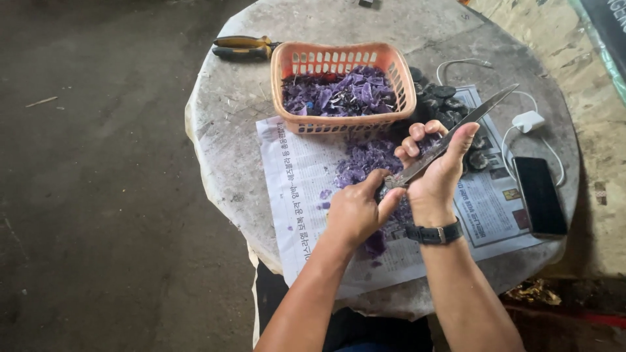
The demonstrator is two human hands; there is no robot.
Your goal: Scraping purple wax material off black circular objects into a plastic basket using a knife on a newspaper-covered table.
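My right hand is curled tight around a long knife, its blade slanting up and away to the right. My left hand pinches a small dark piece between thumb and fingers, held right against the knife's lower end. Under both hands, purple scraps lie heaped on a newspaper. Just beyond stands an orange basket holding more purple bits, with dark round pieces beside it. A phone lies at my right.
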